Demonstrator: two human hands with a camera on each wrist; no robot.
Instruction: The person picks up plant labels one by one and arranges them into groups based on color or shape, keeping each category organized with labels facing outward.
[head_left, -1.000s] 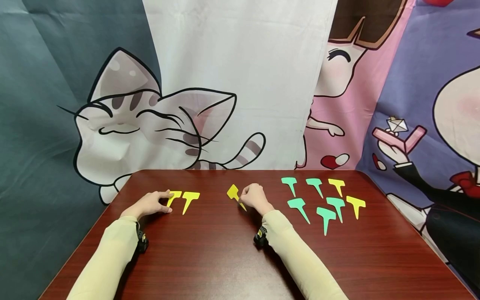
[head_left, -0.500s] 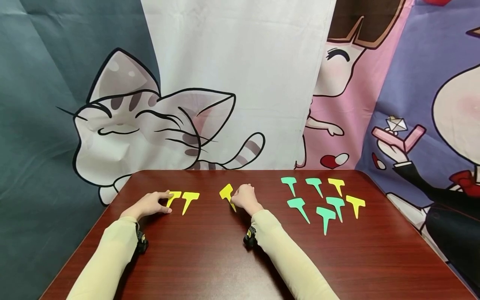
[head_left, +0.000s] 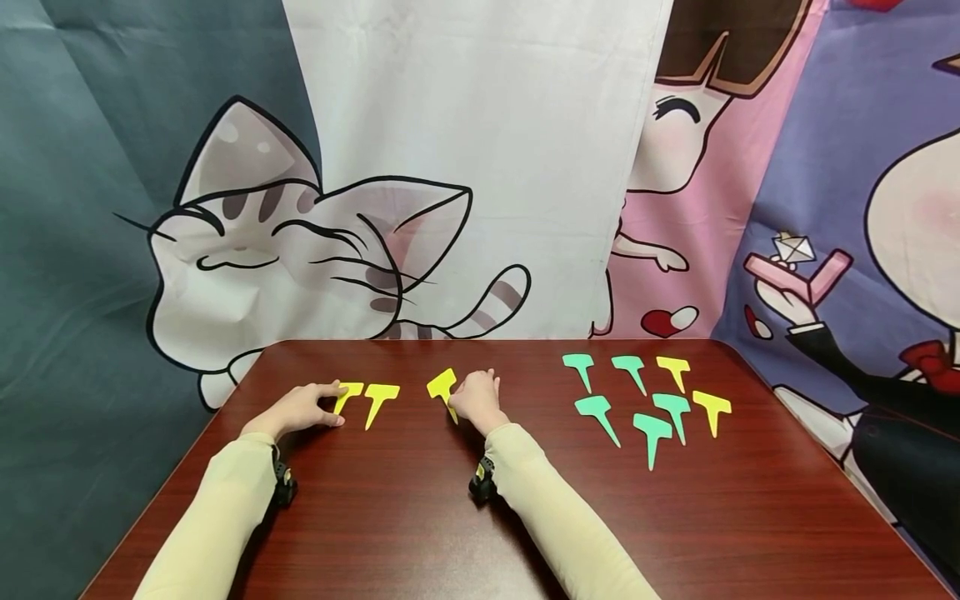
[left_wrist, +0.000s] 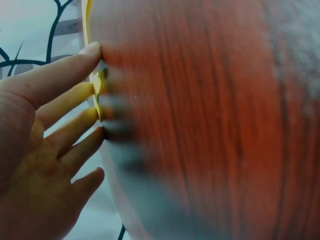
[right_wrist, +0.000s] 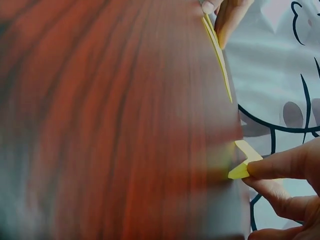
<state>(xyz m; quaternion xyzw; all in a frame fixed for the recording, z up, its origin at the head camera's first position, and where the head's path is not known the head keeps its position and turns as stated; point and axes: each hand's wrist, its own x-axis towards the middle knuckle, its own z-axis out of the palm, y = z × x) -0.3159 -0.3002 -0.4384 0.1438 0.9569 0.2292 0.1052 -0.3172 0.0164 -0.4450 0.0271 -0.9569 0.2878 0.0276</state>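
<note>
Backdrop cloth [head_left: 480, 100], full width behind the table: grey-green, white, pink and purple panels, printed with a smiling grey cat [head_left: 217, 292] at left, cartoon figures at right, and an open pink box [head_left: 806, 283], also print, a jewel at its top. Table [head_left: 390, 517], one: red-brown wood grain, glossy, far corners rounded. Sleeves, two, pale cream: left [head_left: 217, 508], right [head_left: 577, 517], both reaching in from the near edge. Left hand [head_left: 295, 408]: fingers spread and nearly straight, tips at the leftmost yellow tag [head_left: 350, 390], which lies on the table, partly covered. Right hand [head_left: 477, 396]: thumb and forefinger pinching the middle yellow tag [head_left: 442, 384] by its stem, near the table's middle, broad head pointing away from the person. Wrist cameras, black, two: left [head_left: 285, 483], right [head_left: 482, 481], one worn at each wrist. T-shaped tags, ten in all, five yellow and five green. Besides the two above: second yellow tag [head_left: 380, 394], just beside the leftmost, stem toward the person; at right, a loose group of five green tags [head_left: 651, 427] and two right-hand yellow tags [head_left: 711, 404], lying flat, stems toward the person.
</note>
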